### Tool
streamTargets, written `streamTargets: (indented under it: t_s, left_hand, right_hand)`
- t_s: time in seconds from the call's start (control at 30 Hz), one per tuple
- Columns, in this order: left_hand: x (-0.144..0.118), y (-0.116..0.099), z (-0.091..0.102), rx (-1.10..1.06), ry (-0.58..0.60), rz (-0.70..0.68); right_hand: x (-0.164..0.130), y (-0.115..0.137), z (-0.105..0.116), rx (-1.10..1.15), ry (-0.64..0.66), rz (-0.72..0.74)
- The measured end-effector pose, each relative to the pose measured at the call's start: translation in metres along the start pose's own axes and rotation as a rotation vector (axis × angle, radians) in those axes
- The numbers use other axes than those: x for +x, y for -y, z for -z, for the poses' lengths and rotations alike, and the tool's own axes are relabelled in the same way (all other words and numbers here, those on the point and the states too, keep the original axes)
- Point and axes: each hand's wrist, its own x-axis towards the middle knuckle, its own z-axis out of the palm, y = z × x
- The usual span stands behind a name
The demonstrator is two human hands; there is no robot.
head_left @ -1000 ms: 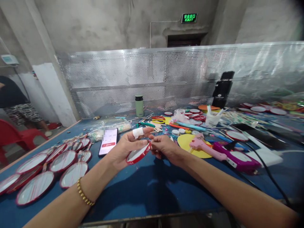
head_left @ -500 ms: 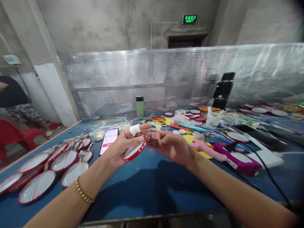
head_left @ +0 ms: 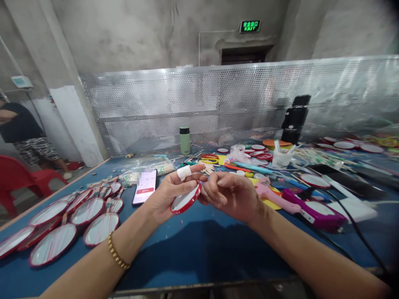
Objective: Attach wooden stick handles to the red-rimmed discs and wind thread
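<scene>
Left fingers point(head_left: 184, 189) pinch flat, round, red-rimmed disc point(head_left: 185, 200).

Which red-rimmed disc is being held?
The disc in the left hand, its rim by the right hand; the other discs lie unheld on the table.

The lit green sign point(head_left: 250, 26) high on the wall reads "安全出口" above "EXIT". The phone point(head_left: 145, 197) shows "56:07", with pixelation beside the digits; the lettering on its red button point(head_left: 145, 191) and the mark on the black object point(head_left: 294, 118) are too small to read.
</scene>
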Motion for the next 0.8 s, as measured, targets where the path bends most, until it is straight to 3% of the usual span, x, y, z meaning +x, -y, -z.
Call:
streamTargets:
  t_s: [0.1,0.2,0.33,0.47,0.57,0.67,0.8]
  left_hand:
    - [0.001,-0.003,0.002,0.042,-0.137,-0.055]
    - [0.002,-0.009,0.007,0.155,-0.299,-0.139]
    - [0.004,-0.007,0.013,0.479,-0.403,-0.279]
    - [0.007,0.006,0.017,0.829,-0.420,-0.421]
    - [0.009,0.014,0.019,0.950,-0.404,-0.438]
    - [0.010,0.019,0.019,0.936,-0.383,-0.419]
    - [0.011,0.026,0.017,0.817,-0.307,-0.411]
  right_hand:
    - [-0.002,0.004,0.007,-0.048,-0.019,0.012]
    - [-0.006,0.012,0.012,-0.162,-0.126,0.005]
    - [-0.007,0.015,0.014,-0.447,-0.210,-0.085]
    - [-0.002,0.009,0.017,-0.713,-0.185,-0.164]
    - [0.000,0.009,0.021,-0.871,-0.277,-0.114]
    - [0.000,0.011,0.023,-0.972,-0.334,-0.065]
    - [0.002,0.004,0.023,-1.016,-0.175,-0.118]
